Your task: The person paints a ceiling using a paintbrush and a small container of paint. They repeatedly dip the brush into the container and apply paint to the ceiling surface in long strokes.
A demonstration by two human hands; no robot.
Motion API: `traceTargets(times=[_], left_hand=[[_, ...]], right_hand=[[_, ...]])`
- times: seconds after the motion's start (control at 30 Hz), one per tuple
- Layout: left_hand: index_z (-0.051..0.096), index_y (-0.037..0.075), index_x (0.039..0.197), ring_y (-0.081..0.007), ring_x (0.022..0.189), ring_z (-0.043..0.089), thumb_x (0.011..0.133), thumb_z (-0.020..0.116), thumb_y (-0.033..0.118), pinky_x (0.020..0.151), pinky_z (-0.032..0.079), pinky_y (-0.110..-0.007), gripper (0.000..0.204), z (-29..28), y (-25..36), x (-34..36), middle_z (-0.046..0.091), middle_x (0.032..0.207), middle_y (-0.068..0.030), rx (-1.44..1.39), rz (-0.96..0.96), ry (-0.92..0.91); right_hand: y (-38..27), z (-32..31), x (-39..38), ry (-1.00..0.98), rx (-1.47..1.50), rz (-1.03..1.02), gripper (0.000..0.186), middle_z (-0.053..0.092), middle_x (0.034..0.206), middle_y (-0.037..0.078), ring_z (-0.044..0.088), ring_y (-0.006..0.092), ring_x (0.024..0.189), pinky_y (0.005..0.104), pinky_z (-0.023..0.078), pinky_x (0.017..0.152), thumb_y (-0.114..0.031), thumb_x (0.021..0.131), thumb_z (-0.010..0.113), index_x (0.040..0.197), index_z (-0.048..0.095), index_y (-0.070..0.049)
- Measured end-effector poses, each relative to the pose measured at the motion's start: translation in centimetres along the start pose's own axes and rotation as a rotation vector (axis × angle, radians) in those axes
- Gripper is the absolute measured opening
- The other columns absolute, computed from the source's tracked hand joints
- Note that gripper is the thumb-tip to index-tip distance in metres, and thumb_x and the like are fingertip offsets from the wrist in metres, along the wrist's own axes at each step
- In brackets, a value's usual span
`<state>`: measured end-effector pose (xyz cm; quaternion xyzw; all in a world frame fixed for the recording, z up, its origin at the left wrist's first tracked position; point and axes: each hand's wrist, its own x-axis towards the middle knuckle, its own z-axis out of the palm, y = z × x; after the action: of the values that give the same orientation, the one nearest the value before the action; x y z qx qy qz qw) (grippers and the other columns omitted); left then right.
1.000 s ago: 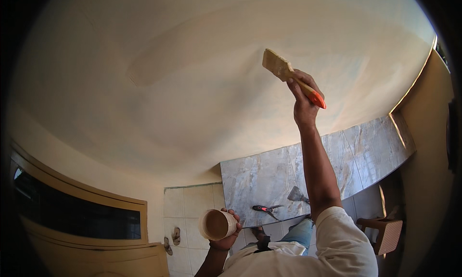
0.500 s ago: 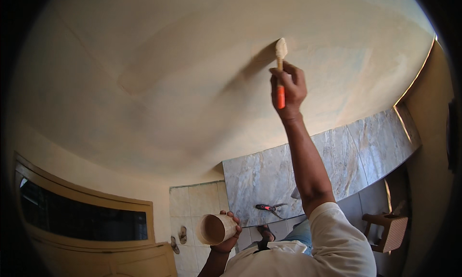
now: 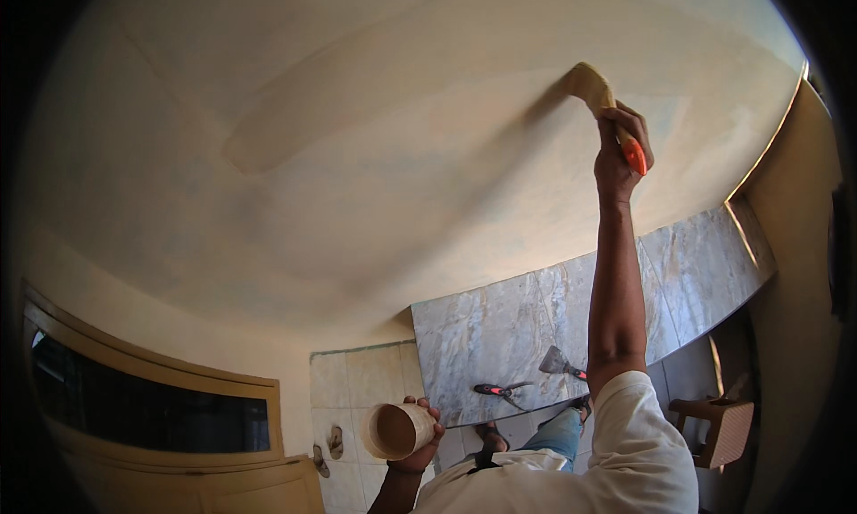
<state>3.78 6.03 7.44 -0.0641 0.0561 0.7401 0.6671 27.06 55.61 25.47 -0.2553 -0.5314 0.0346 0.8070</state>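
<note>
A flat paintbrush (image 3: 589, 85) with an orange-tipped handle is gripped in my right hand (image 3: 620, 166), raised high at upper right; its bristles are bent against the pale wall (image 3: 312, 219), which shows a long, darker curved band and the brush's shadow. Low in the view, my left hand (image 3: 424, 447) is wrapped round a pale cup (image 3: 400, 429) with brownish contents visible inside. Below the wall, a grey marble-look ledge (image 3: 478, 335) carries a scraper (image 3: 555, 362) and pliers (image 3: 498, 391) with red-and-black handles, just above the cup and to its right.
A yellow-framed door with dark glass (image 3: 147, 398) stands at lower left. Sandals (image 3: 335, 441) lie on the floor tiles (image 3: 353, 380) beside it. A brown plastic stool (image 3: 719, 434) is at lower right, near a cream side wall (image 3: 786, 264). My legs and feet show under the ledge.
My right arm has moved right and up along the wall, and the brush now shows its broad face, bristles bent. My left hand with the cup has stayed nearly in place.
</note>
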Motion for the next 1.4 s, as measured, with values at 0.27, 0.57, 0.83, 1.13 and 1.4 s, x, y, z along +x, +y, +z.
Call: traceTargets(times=[0.27,0.57,0.83,1.13,1.4], left_hand=[[0.057,0.011,0.139,-0.0333,0.133,0.051,0.093,0.072,0.039,0.108,0.047,-0.052,0.055,0.1,-1.1,1.0,0.055,0.138,-0.0117,-0.019,-0.05,-0.019],[0.058,0.011,0.138,-0.0337,0.131,0.052,0.093,0.071,0.042,0.106,0.048,-0.052,0.056,1.2,-2.8,2.5,0.055,0.136,-0.0113,0.011,-0.035,-0.035],[0.059,0.012,0.135,-0.0317,0.128,0.054,0.092,0.071,0.041,0.103,0.05,-0.051,0.053,0.5,-6.4,4.4,0.057,0.135,-0.0096,0.002,-0.092,0.044],[0.059,0.012,0.135,-0.032,0.128,0.054,0.093,0.07,0.041,0.102,0.05,-0.051,0.052,2.4,-11.1,9.6,0.057,0.136,-0.0098,0.032,-0.179,0.02],[0.059,0.012,0.135,-0.0311,0.127,0.054,0.093,0.07,0.04,0.101,0.051,-0.051,0.051,1.7,-14.2,10.8,0.058,0.133,-0.0092,0.057,-0.171,0.046]], right_hand=[[-7.2,7.6,-5.0,-0.206,-0.192,-0.241,0.025,0.071,0.108,0.011,0.068,0.0261,0.095,0.0352,0.057,0.077,0.005,0.073,0.076,0.091,0.076,-0.012],[-2.4,2.6,0.0,-0.293,0.337,0.29,0.013,0.072,0.108,0.009,0.069,0.0183,0.099,0.0311,0.057,0.085,0.008,0.089,0.07,0.097,0.071,-0.002],[9.9,-10.2,8.8,0.136,-0.191,0.071,0.006,0.072,0.103,0.007,0.068,0.0181,0.099,0.0319,0.055,0.089,0.002,0.091,0.074,0.095,0.074,-0.002],[-0.2,-1.7,0.4,-0.512,0.16,-0.146,0.021,0.071,0.106,0.008,0.069,0.0229,0.091,0.0335,0.058,0.074,0.002,0.075,0.079,0.091,0.073,-0.011],[18.1,-17.6,14.0,0.076,0.051,0.284,0.011,0.073,0.105,0.008,0.068,0.0171,0.098,0.0308,0.056,0.088,0.005,0.089,0.072,0.097,0.074,-0.003]])
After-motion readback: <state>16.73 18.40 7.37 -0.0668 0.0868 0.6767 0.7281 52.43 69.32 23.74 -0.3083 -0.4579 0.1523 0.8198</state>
